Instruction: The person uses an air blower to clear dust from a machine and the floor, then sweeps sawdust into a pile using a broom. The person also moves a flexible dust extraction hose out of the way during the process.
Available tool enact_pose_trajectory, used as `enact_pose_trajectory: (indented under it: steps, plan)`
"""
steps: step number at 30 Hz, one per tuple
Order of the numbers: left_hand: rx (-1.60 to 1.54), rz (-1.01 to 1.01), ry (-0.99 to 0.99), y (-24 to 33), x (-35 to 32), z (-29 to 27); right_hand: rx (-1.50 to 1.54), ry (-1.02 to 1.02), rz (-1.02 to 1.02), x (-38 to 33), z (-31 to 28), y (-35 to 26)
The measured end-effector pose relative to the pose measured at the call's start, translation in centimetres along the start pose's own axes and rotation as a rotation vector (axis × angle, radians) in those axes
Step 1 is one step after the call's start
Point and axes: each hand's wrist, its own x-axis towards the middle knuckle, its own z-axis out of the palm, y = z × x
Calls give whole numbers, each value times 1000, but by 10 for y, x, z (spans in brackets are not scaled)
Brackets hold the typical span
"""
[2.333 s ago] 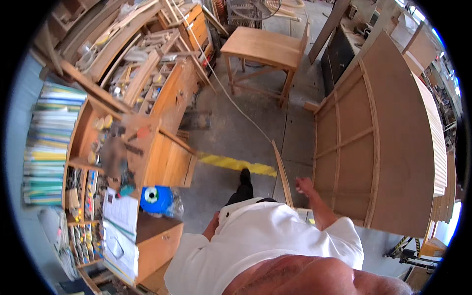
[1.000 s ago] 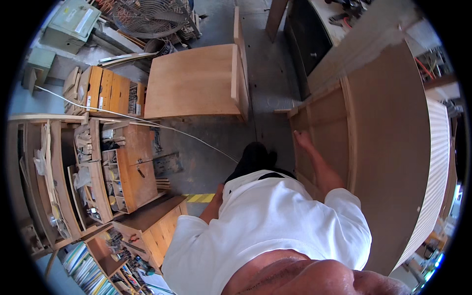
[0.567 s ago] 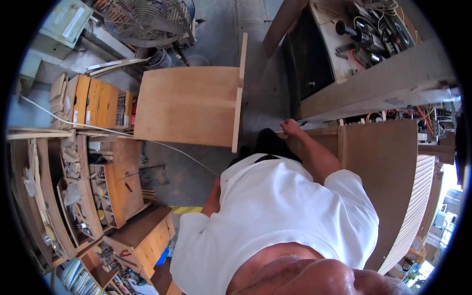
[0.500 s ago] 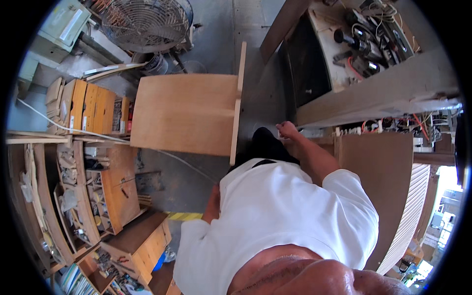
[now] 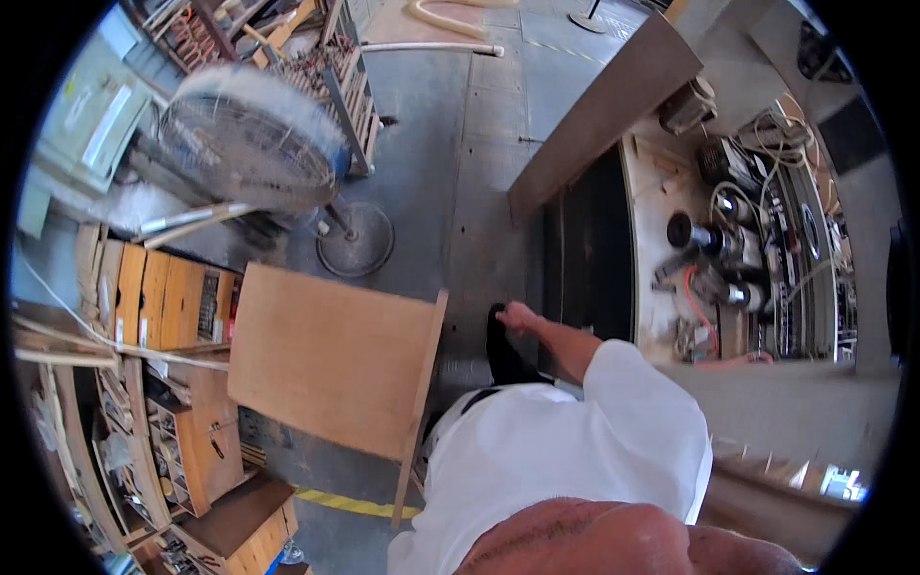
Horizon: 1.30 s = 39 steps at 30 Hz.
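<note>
My right hand [image 5: 518,317] is held out in front of my body over the aisle, fingers curled in, and nothing shows in it. It is nearest the dark side of the workbench [image 5: 588,268] and touches nothing I can see. My left hand is out of sight, as is most of that arm. On my left stands a light wooden table-like piece [image 5: 331,355], with a long narrow strip [image 5: 422,402] along its edge close to my body.
A large caged fan [image 5: 254,139] on a round base [image 5: 355,240] stands ahead left. Wooden drawers [image 5: 158,297] and cluttered shelving line the left. Power tools [image 5: 719,235] lie on the right bench, beside a long upright board [image 5: 609,110]. Yellow tape [image 5: 350,503] crosses the floor.
I have moved forward along the aisle; the wooden piece, fan and bench sit lower in view. My right hand is still in front. The left forearm, partly visible before, is now hidden.
</note>
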Motion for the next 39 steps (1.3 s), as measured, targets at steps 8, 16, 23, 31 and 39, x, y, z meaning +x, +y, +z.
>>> enact_pose_trajectory:
  steps: [8,16,23,31,39]
  plan:
    - [-201,36,183,232,91,-51,218,-3,109,47,-105,90]
    - [-186,7,133,345,168,-62,376,-107,218,154,-178,103]
    - [-110,-31,60,415,252,-117,406,-206,184,280,-293,44]
    - [-230,1,186,552,362,-274,-10,66,-76,430,-450,27]
    - [-402,-39,315,658,438,-352,82,-136,213,566,-553,51]
